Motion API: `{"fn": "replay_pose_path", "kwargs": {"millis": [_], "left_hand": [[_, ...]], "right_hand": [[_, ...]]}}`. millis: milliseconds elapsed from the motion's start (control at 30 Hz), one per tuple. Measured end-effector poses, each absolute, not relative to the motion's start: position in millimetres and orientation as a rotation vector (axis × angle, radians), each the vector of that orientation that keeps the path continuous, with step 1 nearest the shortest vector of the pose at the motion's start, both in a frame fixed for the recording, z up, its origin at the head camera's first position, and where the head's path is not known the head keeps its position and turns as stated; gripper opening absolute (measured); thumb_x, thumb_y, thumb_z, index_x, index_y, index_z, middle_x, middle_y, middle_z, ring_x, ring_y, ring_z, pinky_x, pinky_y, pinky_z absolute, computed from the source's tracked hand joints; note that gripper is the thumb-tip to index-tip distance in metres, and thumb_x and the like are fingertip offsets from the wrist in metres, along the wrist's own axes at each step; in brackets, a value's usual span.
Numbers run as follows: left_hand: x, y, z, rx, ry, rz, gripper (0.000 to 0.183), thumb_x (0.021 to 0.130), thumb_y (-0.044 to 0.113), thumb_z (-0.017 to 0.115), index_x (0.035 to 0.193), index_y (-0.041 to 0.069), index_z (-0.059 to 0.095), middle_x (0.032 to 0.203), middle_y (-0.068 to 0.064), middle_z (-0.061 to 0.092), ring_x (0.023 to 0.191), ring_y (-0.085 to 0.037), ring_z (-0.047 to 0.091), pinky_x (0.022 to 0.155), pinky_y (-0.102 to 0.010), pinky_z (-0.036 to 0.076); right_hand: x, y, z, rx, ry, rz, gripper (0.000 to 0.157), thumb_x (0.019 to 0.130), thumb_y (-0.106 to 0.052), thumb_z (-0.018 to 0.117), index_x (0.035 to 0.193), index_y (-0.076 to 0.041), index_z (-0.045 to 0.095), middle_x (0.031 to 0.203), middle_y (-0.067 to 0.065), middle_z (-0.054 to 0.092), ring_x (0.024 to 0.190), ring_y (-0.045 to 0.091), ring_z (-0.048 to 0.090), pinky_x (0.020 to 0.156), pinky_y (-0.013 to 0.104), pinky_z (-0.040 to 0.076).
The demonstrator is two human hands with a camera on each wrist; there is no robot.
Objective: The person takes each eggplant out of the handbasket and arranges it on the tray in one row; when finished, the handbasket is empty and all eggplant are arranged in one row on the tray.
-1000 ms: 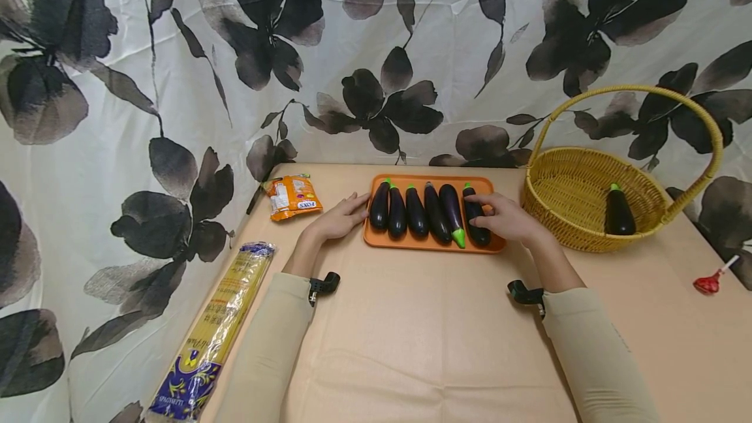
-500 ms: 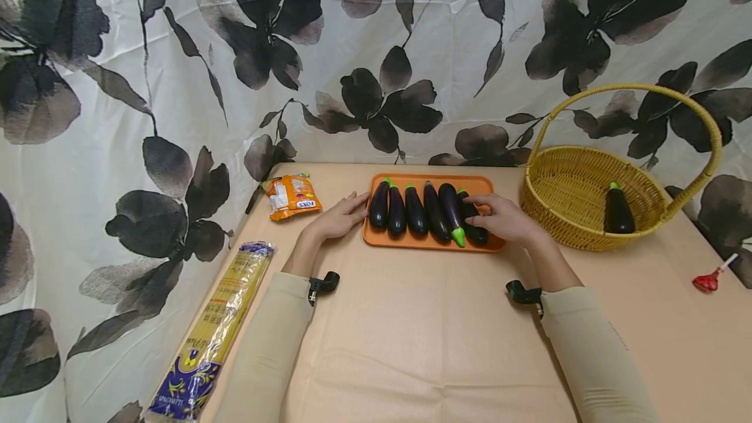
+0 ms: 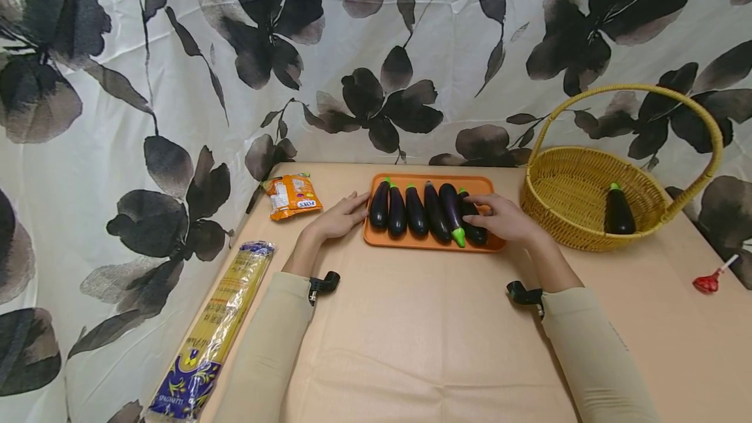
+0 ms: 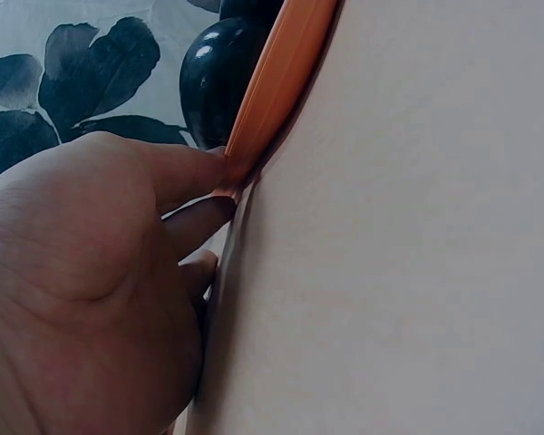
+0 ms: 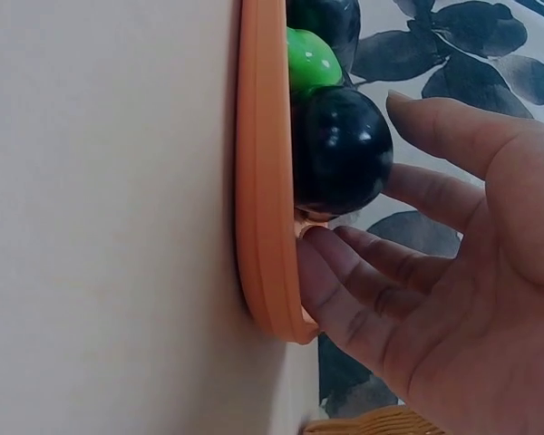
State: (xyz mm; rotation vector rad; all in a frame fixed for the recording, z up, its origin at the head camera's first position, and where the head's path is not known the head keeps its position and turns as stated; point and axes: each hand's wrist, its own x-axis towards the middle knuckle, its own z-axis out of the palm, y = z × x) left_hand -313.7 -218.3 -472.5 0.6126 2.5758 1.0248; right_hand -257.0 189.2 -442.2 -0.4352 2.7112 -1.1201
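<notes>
Several toy eggplants (image 3: 416, 213), dark purple with green caps, lie side by side in an orange tray (image 3: 405, 241). My left hand (image 3: 336, 219) rests at the tray's left end, its fingertips touching the rim in the left wrist view. At the other end, my right hand (image 3: 506, 216) reaches over the rightmost eggplant (image 5: 343, 149). In the right wrist view its fingers lie against that eggplant's side, inside the tray wall (image 5: 265, 181), while the thumb stays loosely extended beside it. Another eggplant (image 3: 619, 209) lies inside a yellow woven basket (image 3: 572, 201) with a tall handle.
An orange snack packet (image 3: 292, 197) lies at the back left. Along the left table edge is a long spaghetti packet (image 3: 214, 328). A red lollipop (image 3: 707, 283) lies at the far right, near the table edge. Behind the table hangs a floral curtain (image 3: 376, 51).
The rightmost eggplant has shifted slightly left, closer to its neighbour, with my right hand's fingers moving along with it. My left hand has stayed at the tray's rim.
</notes>
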Motion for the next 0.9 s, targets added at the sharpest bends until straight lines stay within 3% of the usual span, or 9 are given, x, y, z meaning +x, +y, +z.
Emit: {"fn": "replay_pose_path", "kwargs": {"millis": [100, 233, 400, 600, 900], "left_hand": [[-314, -218, -473, 0.616, 2.578, 1.023, 0.058, 0.112, 0.034, 0.045, 0.166, 0.022, 0.029, 0.174, -0.019, 0.010, 0.161, -0.044, 0.000, 0.132, -0.055, 0.002], [-314, -218, -474, 0.627, 2.581, 1.022, 0.058, 0.112, 0.033, 0.045, 0.166, 0.020, 0.029, 0.174, -0.020, 0.010, 0.160, -0.046, 0.000, 0.132, -0.057, 0.002], [-314, -218, -473, 0.629, 2.583, 1.024, 0.058, 0.112, 0.033, 0.045, 0.166, 0.021, 0.028, 0.174, -0.019, 0.010, 0.160, -0.046, 0.000, 0.132, -0.057, 0.002], [-313, -218, -473, 0.631, 2.589, 1.016, 0.058, 0.112, 0.034, 0.045, 0.166, 0.021, 0.029, 0.174, -0.019, 0.011, 0.161, -0.044, 0.001, 0.132, -0.056, 0.003], [-312, -219, -472, 0.629, 2.593, 1.019, 0.058, 0.112, 0.034, 0.045, 0.166, 0.021, 0.029, 0.174, -0.020, 0.010, 0.161, -0.045, 0.001, 0.132, -0.057, 0.003]], "right_hand": [[-255, 192, -439, -0.432, 2.717, -1.119, 0.060, 0.104, -0.034, 0.065, 0.154, -0.005, 0.049, 0.155, 0.028, 0.044, 0.130, 0.046, 0.053, 0.104, 0.058, 0.050], [-252, 195, -432, -0.427, 2.750, -1.132, 0.060, 0.104, -0.035, 0.065, 0.155, -0.007, 0.049, 0.142, 0.023, 0.052, 0.107, 0.034, 0.055, 0.082, 0.041, 0.052], [-249, 200, -419, -0.418, 2.826, -1.141, 0.061, 0.104, -0.038, 0.065, 0.156, -0.010, 0.049, 0.135, 0.021, 0.058, 0.104, 0.032, 0.057, 0.073, 0.034, 0.051], [-243, 211, -405, -0.373, 2.889, -1.189, 0.060, 0.104, -0.038, 0.064, 0.157, -0.012, 0.048, 0.145, 0.019, 0.055, 0.114, 0.035, 0.058, 0.078, 0.036, 0.052], [-233, 228, -393, -0.321, 2.980, -1.218, 0.061, 0.104, -0.043, 0.062, 0.156, -0.013, 0.049, 0.149, 0.020, 0.049, 0.126, 0.041, 0.055, 0.097, 0.059, 0.051]]}}
